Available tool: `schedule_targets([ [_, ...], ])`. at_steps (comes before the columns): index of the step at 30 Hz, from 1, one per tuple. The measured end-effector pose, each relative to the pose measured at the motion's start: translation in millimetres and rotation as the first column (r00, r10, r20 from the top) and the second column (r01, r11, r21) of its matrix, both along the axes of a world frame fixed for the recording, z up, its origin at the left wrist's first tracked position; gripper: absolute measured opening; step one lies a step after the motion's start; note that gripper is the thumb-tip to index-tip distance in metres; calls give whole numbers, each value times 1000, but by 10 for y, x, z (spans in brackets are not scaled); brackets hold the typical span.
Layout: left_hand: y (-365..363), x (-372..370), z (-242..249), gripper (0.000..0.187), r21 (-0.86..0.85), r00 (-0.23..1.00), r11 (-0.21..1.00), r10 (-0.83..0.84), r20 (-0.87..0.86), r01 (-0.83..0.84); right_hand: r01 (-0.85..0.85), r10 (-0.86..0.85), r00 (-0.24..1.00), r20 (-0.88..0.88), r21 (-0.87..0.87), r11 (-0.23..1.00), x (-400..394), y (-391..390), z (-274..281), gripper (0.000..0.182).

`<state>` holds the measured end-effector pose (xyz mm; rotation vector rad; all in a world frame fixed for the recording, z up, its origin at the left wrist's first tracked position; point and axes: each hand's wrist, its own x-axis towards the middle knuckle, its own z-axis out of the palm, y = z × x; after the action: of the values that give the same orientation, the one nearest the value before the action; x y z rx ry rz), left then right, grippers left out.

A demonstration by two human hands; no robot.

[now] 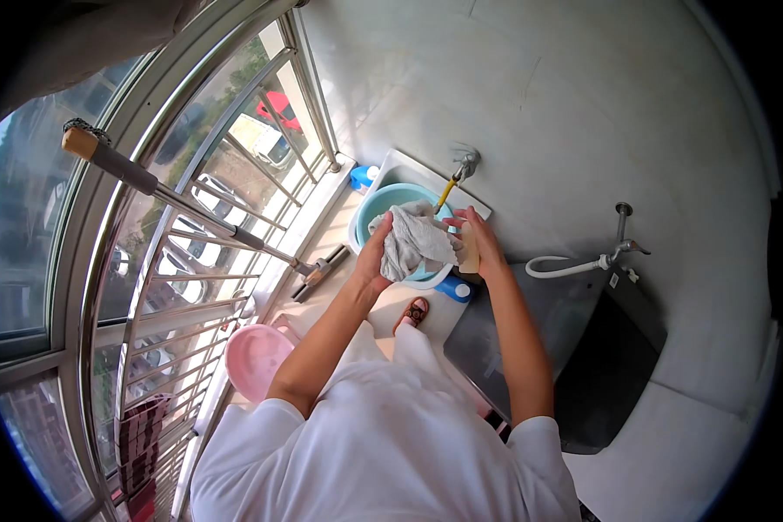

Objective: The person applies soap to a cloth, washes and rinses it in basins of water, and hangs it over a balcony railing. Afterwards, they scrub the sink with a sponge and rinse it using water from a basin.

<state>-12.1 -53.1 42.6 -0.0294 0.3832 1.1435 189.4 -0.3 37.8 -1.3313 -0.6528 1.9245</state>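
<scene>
A bunched, wet-looking white cloth (413, 239) hangs over the light blue basin (367, 209), with my left hand (377, 257) closed around its left side. On the other side my right hand (485, 244) grips a pale yellowish bar of soap (469, 250) against the palm, its fingers reaching toward the cloth's edge. The basin sits in a white sink (400, 165). Behind it, a yellow hose (445, 195) runs down from the wall tap (466, 161) to the basin.
A dark washing machine (513, 326) stands at the right, below a second tap (626, 248) with a white hose. Blue bottles (457, 289) flank the sink. At the left are a pink basin (257, 361), a grey-handled mop (209, 222) and barred windows (191, 270).
</scene>
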Motion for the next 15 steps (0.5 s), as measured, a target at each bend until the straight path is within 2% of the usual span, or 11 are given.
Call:
schedule_targets([
  [1, 25, 7, -34, 49, 14, 999, 1000, -25, -20, 26, -1, -15, 986, -168, -93, 996, -9, -84, 36, 46],
  [3, 60, 50, -96, 48, 38, 996, 996, -73, -57, 76, -93, 103, 963, -247, 55, 994, -133, -192, -8, 47],
  [4, 79, 48, -157, 48, 36, 994, 996, -82, -67, 85, -105, 118, 986, -118, 111, 988, -192, -199, 57, 30],
  [7, 104, -47, -239, 47, 53, 922, 987, -120, -368, 149, 41, -58, 997, 48, 294, 955, -227, -145, 238, 15],
  [8, 91, -41, -256, 47, 50, 931, 989, -113, -347, 139, 43, -66, 997, 49, 384, 922, -254, -159, 408, 9],
  [10, 42, -19, -264, 48, 39, 947, 992, -102, -305, 120, -183, -32, 950, 309, 637, 749, -423, -217, 636, 10],
  [11, 57, 20, -253, 47, 82, 979, 989, -107, -174, 122, -307, -51, 900, 432, 714, 629, -530, -258, 667, 12],
  [13, 67, 172, -128, 45, 161, 987, 981, -123, 100, 106, -577, 34, 783, 621, 706, 411, -795, -384, 546, 17],
  [14, 85, 199, -144, 43, 201, 997, 979, -52, 64, 38, -630, -141, 732, 667, 741, 234, -864, -404, 389, 26],
  [15, 101, 227, -162, 42, 241, 999, 970, 23, 31, -29, -646, -207, 693, 691, 722, 248, -857, -380, 412, 27],
])
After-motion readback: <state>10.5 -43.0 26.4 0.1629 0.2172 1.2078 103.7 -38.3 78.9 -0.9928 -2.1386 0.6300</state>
